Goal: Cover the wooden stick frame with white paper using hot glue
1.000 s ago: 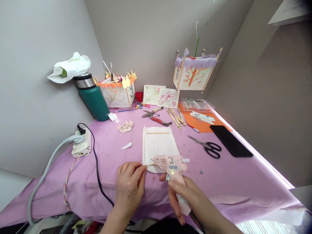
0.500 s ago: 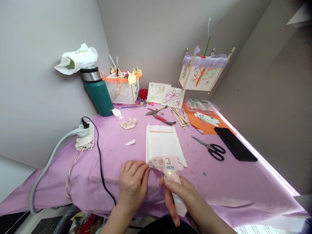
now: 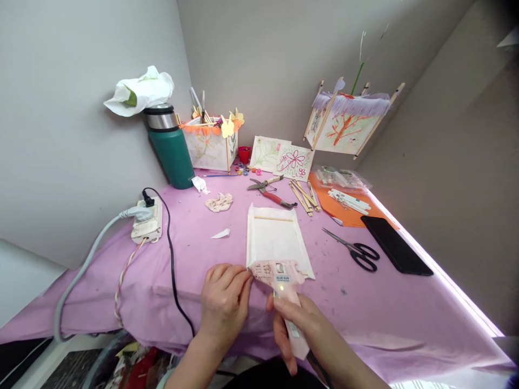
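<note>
My right hand (image 3: 303,323) is wrapped around the handle of a pale pink glue gun (image 3: 280,274), whose small light is lit. Its nozzle points left, at the near left corner of a white paper panel (image 3: 276,240) lying flat on the table. A thin wooden stick (image 3: 273,219) runs along the panel's far edge. My left hand (image 3: 225,292) is closed at that same near corner, its thumb and fingertips pressed together right by the nozzle. What the fingertips pinch is hidden. The gun's body covers much of the panel's near edge.
Pruning shears (image 3: 270,193), bamboo sticks (image 3: 303,197) and scissors (image 3: 357,251) lie beyond and right of the panel. A black phone (image 3: 396,246) rests at the right. Left are a power strip (image 3: 146,222) with cables and a green bottle (image 3: 172,154). Decorated paper boxes (image 3: 208,146) stand behind.
The view has shifted slightly, so the table's things appear a little further right. Both hands and the glue gun keep nearly the same pose at the panel's corner.
</note>
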Demonstrator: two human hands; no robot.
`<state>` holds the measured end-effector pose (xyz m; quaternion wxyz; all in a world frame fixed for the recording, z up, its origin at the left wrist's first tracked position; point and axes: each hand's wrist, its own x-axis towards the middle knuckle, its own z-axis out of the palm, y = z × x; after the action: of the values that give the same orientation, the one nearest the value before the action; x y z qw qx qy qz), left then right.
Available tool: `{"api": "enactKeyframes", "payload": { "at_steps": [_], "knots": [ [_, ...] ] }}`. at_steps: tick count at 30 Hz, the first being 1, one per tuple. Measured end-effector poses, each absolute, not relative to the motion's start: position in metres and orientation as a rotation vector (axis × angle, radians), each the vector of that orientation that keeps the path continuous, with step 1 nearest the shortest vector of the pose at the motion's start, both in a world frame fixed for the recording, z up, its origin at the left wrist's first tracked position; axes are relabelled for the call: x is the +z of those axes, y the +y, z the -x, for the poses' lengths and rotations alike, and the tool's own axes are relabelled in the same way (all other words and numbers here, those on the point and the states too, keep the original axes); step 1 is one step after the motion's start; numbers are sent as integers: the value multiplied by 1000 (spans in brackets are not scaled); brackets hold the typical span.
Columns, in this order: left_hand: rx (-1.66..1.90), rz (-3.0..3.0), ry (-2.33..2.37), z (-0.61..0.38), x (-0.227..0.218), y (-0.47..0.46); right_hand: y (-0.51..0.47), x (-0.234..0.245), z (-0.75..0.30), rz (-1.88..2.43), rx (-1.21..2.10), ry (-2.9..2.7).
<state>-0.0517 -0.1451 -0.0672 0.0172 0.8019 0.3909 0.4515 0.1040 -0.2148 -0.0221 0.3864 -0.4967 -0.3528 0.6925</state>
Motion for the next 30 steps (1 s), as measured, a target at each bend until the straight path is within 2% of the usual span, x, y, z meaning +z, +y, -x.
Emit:
{"api": "enactKeyframes", "payload": {
  "at_steps": [30],
  "knots": [
    [1394,-2506,1251,51,-64,-145,-221,-17,-111,1318,1666,-994]
  ]
}}
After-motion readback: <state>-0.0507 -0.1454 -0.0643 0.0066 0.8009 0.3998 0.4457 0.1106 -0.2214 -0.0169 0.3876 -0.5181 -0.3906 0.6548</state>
